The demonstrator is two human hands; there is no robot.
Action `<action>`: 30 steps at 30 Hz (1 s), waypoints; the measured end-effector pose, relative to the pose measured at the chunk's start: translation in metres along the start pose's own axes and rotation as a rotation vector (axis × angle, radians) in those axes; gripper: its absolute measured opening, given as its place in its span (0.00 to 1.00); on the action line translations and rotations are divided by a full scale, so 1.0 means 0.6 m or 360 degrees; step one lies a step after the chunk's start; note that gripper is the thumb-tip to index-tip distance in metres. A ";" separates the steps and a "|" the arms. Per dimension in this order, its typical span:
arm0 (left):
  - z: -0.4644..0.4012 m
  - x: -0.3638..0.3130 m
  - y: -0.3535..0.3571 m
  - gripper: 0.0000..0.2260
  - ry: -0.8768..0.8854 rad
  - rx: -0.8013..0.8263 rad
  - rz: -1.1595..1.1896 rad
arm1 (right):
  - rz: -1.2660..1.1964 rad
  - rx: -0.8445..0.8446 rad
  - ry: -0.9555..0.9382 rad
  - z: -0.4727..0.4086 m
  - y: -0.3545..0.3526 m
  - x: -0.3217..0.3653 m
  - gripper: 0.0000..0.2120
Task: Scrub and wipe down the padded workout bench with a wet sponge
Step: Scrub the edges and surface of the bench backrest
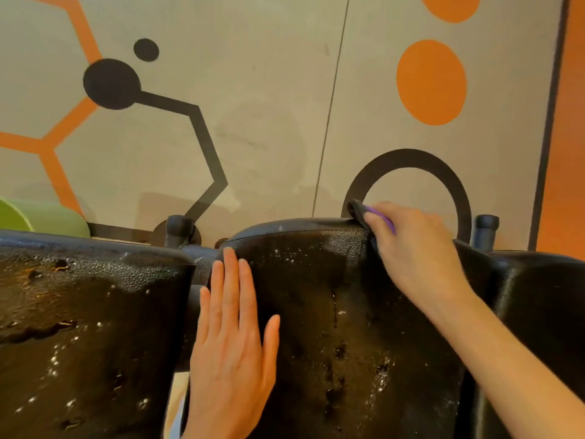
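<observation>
right hand (411, 248) gripping sponge (361, 210), mostly hidden, at pad (316, 296) top edge; left hand (231, 343) flat, fingers (232, 280) straight.

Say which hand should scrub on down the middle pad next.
Right. The right hand already holds the sponge at the top right corner of the middle pad. The left hand lies flat and empty on the pad's left edge, likely bracing it.

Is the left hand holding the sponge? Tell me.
No. The left hand lies flat on the pad; the right hand grips the sponge.
</observation>
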State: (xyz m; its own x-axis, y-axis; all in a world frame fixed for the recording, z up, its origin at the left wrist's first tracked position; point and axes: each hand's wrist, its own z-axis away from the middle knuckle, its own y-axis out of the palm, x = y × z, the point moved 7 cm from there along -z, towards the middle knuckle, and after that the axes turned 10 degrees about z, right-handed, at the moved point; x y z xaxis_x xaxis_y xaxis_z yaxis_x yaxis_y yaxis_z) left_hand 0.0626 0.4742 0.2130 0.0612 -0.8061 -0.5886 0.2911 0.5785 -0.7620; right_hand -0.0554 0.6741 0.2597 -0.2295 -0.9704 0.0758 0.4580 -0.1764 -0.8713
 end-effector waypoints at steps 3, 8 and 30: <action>0.012 0.004 0.017 0.34 0.0001 0.0013 -0.0006 | -0.0065 -0.0024 -0.0394 0.009 0.047 0.141 0.12; 0.009 0.009 0.025 0.34 0.0009 -0.0055 -0.0068 | -0.0162 0.0137 -0.0415 0.006 0.020 0.087 0.13; 0.011 0.010 0.029 0.33 0.0061 -0.0141 -0.0098 | -0.0189 0.0174 -0.0545 0.010 0.052 0.159 0.11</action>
State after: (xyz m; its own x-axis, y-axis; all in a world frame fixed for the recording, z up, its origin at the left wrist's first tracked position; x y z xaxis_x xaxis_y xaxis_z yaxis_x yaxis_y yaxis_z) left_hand 0.0742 0.4785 0.1981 0.0088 -0.8360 -0.5487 0.2074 0.5383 -0.8169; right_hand -0.0577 0.5748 0.2430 0.0054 -0.9378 0.3470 0.5389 -0.2896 -0.7911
